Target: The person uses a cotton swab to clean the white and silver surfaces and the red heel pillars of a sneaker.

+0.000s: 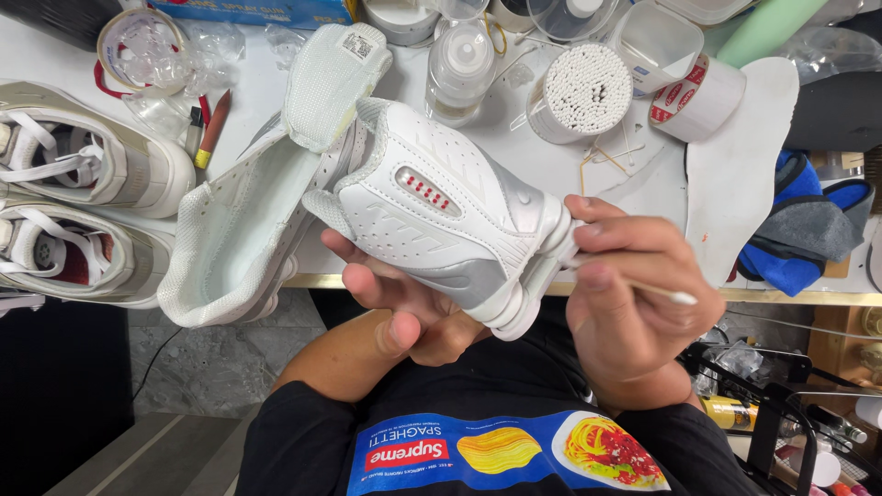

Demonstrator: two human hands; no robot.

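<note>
**Me:** Fingers of left hand (404,303) curled up under the white-and-silver sneaker (432,211), gripping it from below, sole side toward my chest. Right hand (634,294) pinched shut on one cotton swab (657,292), white tip sticking out to the right, thumb and index pressed at the shoe's heel end.

**Them:** Where's the shoe relative to the bench?

**Me:** Held in the air over the near edge of the white table (570,165), tongue (331,78) flipped open and pointing away from me. Not resting on anything but my hand.

**Them:** Counts?

**Me:** One shoe in hand. Two beige sneakers (83,156) on the left of the table, one behind the other, white laces. One round tub of cotton swabs (581,90) standing upright past the shoe. One clear bottle (459,64) just left of it. Two tape rolls: one (698,96) with red print right of the tub, one (138,46) far left. One white insole (740,174) lying flat on the right, blue and grey cloths (804,230) beside it. One red pen (213,129) near the beige pair.
</note>
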